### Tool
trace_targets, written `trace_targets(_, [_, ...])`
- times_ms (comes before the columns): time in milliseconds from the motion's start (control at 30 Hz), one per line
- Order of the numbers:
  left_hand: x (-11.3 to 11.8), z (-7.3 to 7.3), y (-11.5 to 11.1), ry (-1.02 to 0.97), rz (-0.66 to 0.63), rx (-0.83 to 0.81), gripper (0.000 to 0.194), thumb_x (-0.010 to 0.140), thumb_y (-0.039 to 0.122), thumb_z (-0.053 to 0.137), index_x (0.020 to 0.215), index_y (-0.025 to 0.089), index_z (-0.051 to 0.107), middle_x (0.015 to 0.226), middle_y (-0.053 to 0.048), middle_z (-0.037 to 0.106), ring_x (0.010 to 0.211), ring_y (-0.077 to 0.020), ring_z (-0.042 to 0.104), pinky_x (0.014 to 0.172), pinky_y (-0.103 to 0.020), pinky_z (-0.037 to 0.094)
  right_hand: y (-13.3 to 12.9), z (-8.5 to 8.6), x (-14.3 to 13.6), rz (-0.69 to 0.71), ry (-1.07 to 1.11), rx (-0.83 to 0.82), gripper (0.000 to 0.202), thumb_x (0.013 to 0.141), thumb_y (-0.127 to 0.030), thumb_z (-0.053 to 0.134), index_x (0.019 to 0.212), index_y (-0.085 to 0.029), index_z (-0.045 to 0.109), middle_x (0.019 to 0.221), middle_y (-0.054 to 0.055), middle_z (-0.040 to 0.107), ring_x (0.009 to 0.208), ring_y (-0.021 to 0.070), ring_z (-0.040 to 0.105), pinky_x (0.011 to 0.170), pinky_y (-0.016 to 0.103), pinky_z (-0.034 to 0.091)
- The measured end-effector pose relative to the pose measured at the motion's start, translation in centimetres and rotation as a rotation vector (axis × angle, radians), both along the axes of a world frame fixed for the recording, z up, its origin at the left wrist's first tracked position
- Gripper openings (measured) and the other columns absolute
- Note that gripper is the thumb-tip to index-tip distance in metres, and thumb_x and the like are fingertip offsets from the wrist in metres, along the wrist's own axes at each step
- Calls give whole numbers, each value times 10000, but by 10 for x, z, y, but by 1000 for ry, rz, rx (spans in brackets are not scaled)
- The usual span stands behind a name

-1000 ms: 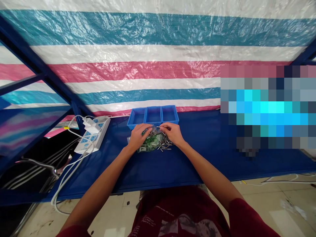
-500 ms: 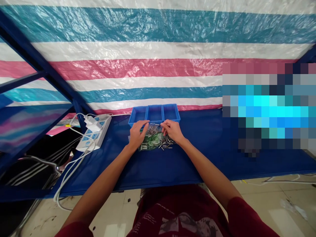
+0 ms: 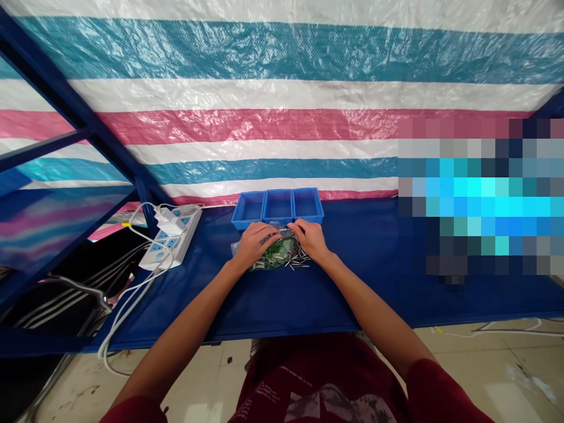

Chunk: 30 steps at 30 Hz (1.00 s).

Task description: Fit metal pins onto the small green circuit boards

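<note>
Several thin metal pieces [image 3: 298, 262] lie loose on the blue table, beside and partly under a clear and green plastic bag [image 3: 277, 254]. My left hand [image 3: 257, 242] rests over the left part of the bag, its fingers bent together; what they grip is hidden. At the bag's upper right, my right hand [image 3: 309, 238] has thumb and fingers pinched together, on something too small to name. Just behind both hands stands a blue tray with three compartments [image 3: 278, 205], and nothing shows inside them.
A white power strip [image 3: 173, 241] with plugs and looping white cables [image 3: 121, 314] lies at the table's left. Blue metal posts [image 3: 110, 138] rise there. Striped sheeting [image 3: 264, 126] hangs behind. A pixelated area covers the right side.
My left hand has moved right and down over the bag, and its fingers have closed in. My right hand has shifted slightly lower. The view has moved a little.
</note>
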<state>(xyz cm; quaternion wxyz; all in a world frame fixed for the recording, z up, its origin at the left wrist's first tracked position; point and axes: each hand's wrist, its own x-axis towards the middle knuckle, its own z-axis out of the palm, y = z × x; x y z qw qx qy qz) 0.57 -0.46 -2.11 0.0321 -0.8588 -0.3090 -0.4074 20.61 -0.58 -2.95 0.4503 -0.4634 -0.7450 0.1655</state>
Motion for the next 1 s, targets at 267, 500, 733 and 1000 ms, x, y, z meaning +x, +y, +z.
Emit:
trace_targets(267, [1, 1, 1, 6, -34, 60, 156, 919, 314, 603, 916, 167, 653, 847, -58, 723, 787, -174, 656, 724, -309, 455, 1, -7, -4, -12, -81, 44, 444, 986, -476, 393, 688, -202, 574, 562, -12, 575, 527, 121, 516, 576, 228, 327])
trace_targets(500, [2, 2, -1, -25, -21, 24, 151, 934, 301, 578, 925, 180, 667, 858, -53, 732, 809, -174, 667, 761, -314, 477, 2, -6, -3, -28, -154, 52, 427, 988, -454, 413, 701, -199, 600, 609, 5, 606, 569, 134, 542, 586, 236, 317])
trace_targets(733, [3, 3, -3, -52, 57, 6, 190, 957, 280, 530, 877, 172, 664, 840, -56, 723, 793, -169, 658, 751, -309, 477, -5, 1, -3, -2, 7, 42, 334, 959, -466, 460, 891, -201, 651, 718, 14, 662, 641, 148, 599, 647, 240, 414])
trace_targets(1000, [2, 4, -6, -115, 97, -69, 261, 972, 334, 494, 873, 171, 672, 809, -50, 712, 781, -167, 652, 765, -296, 497, -7, 1, -4, 60, 103, 110, 279, 960, -385, 462, 935, -197, 666, 910, 67, 697, 773, 173, 630, 749, 277, 490])
